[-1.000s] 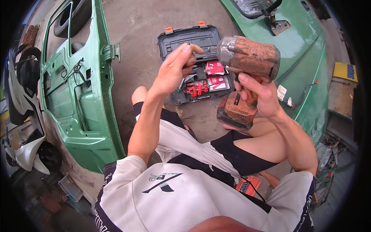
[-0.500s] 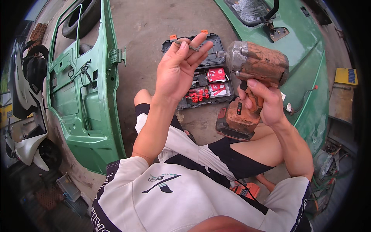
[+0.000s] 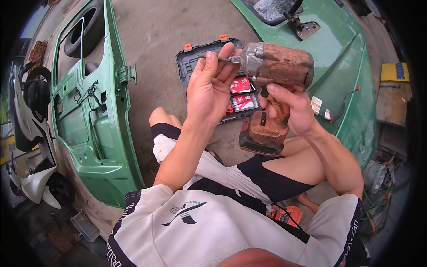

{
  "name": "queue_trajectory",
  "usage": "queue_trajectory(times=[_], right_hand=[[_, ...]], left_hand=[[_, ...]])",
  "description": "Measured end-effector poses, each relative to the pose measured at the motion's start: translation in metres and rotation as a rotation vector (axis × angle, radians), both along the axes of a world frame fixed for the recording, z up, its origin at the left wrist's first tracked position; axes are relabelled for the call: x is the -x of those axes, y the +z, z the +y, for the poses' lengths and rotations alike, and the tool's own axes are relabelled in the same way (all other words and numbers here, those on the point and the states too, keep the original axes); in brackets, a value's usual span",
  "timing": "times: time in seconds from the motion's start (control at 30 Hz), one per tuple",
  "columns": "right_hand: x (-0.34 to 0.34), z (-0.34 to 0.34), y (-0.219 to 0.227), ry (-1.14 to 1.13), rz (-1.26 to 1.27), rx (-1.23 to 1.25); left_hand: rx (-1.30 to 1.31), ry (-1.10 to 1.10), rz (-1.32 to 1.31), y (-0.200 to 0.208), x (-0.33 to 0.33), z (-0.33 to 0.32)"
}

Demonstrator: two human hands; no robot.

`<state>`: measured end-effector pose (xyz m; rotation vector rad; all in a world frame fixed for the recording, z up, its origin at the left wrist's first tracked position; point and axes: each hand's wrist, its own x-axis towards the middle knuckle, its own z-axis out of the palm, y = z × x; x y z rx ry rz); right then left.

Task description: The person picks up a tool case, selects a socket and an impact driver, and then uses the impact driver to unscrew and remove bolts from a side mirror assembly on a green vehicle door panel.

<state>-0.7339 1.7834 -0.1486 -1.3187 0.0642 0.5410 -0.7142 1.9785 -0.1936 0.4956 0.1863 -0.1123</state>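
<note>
My right hand (image 3: 294,108) is wrapped round the handle of a worn orange-brown cordless impact wrench (image 3: 284,66), held level above my lap. The wrench's nose points left and its battery hangs below the handle. Between thumb and fingers, my left hand (image 3: 207,91) pinches a thin dark metal bit (image 3: 223,59). The bit's inner end is at the wrench's square nose; whether it sits inside cannot be made out. Behind my left hand, an open black tool case (image 3: 186,62) with orange latches lies on the ground, partly hidden, with red-and-white packets (image 3: 241,84) in it.
A green vehicle door panel (image 3: 84,153) stands at the left, with a tyre (image 3: 91,42) behind it. On the right lies a large green body panel (image 3: 340,66) with a wire on it. A white motorbike (image 3: 33,164) is at the far left. An orange object (image 3: 291,213) lies beside my leg.
The wrench has moved left and my left hand slightly right, bringing the pinched bit to the wrench's nose. Before, there was a gap between them. The whole view has also shifted slightly.
</note>
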Motion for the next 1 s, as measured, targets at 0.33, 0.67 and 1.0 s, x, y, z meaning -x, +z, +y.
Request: queue_trajectory(times=[0.33, 0.67, 1.0], right_hand=[[0.004, -0.007, -0.003, -0.015, 0.111, -0.157], [0.01, -0.006, -0.004, 0.019, 0.126, -0.314], [0.002, 0.003, -0.004, 0.101, 0.25, -0.395]], left_hand=[[-0.067, -0.002, -0.045, -0.016, -0.003, -0.009], [-0.186, 0.101, -0.269, -0.009, 0.006, -0.016], [-0.759, 0.283, -0.328, -0.007, -0.017, 0.02]])
